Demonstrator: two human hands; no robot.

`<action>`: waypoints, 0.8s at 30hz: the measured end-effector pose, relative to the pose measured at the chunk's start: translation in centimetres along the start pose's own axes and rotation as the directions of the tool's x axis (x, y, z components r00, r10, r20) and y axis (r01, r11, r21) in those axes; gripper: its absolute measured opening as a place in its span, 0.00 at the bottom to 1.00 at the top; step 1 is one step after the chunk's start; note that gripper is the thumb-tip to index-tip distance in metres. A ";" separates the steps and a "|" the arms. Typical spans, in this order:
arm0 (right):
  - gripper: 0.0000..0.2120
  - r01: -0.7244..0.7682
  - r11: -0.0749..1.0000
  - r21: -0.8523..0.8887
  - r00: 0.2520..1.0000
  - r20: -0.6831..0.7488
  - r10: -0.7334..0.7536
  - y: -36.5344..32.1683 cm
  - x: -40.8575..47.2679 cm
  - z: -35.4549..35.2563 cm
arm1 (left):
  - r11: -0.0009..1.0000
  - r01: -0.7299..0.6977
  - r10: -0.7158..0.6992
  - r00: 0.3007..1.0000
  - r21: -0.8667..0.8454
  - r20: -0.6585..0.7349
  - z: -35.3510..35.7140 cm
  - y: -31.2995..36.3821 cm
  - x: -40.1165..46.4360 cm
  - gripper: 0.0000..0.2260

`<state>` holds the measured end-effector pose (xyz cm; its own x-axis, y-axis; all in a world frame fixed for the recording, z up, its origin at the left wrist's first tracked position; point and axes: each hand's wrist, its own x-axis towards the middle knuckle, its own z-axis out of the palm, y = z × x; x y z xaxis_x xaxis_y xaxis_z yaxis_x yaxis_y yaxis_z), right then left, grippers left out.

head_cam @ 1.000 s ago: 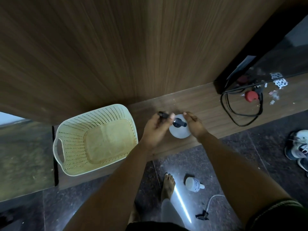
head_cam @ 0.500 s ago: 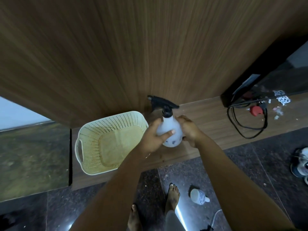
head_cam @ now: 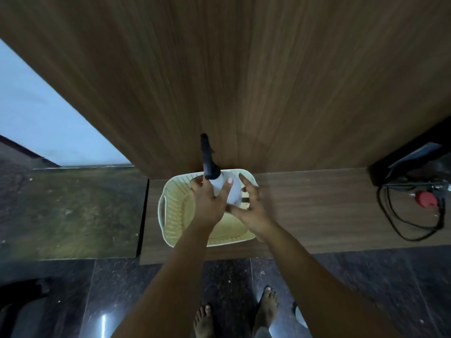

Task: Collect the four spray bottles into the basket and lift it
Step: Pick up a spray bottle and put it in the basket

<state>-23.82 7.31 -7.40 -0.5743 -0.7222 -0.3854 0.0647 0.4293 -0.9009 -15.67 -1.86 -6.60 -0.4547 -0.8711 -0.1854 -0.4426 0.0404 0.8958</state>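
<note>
Nearest the camera, two bare feet are seen on the dark polished floor, directly below the held bottle, and part of a pale round object is cut off beside the right foot; what it is cannot be told. Both forearms are stretched forward over the edge of a low wooden shelf.

A white spray bottle with a black trigger head is gripped by the left hand; the fingers are wrapped round its neck and shoulder, thumb on one side and a finger laid across the white body. The bottle is held tilted, its head pointing up and away. Just right of that grip, the right hand is blurred, its fingers spread and loose beside the bottle's lower body; whether they touch the bottle cannot be told.

Beneath the grip a cream perforated basket is set on the shelf, and the bottle is held above its open interior. No other bottle can be made out inside it.

Well to the right of the grip, black cables and a red object lie on the shelf. Beyond everything, a wood-grain panel is seen.
</note>
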 end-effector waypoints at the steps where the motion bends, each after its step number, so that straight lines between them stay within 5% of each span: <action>1: 0.43 0.034 0.996 -0.086 0.999 0.008 -0.034 0.4 -0.1 1.1 | 1.000 -0.007 0.007 1.000 -0.007 0.014 -0.8 -0.5 0.2 0.25; 7: 0.44 0.131 0.949 -0.287 0.991 0.072 -0.115 1.9 0.6 5.4 | 0.951 0.060 0.016 0.971 -0.305 0.240 -5.5 -3.8 1.2 0.07; 14: 0.48 0.231 0.943 -0.237 0.960 0.212 -0.182 2.3 2.8 7.8 | 0.949 0.144 0.002 0.886 -0.280 0.463 -8.3 -5.1 2.4 0.13; 20: 0.53 0.114 0.888 -0.445 0.989 -0.030 -0.142 3.0 4.7 10.3 | 0.990 -0.090 0.059 0.963 0.107 0.264 -8.2 -5.7 4.3 0.20; 24: 0.49 0.115 0.880 -0.461 0.990 -0.022 -0.141 3.6 5.5 11.8 | 0.912 -0.063 -0.060 0.957 0.405 0.285 -8.1 -8.1 5.1 0.27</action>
<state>-17.15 -1.54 -15.10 -0.5953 -0.7635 -0.2504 -0.3852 0.5447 -0.7449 -8.13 -10.63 -11.47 -0.6286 -0.6962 -0.3466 -0.6879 0.2898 0.6655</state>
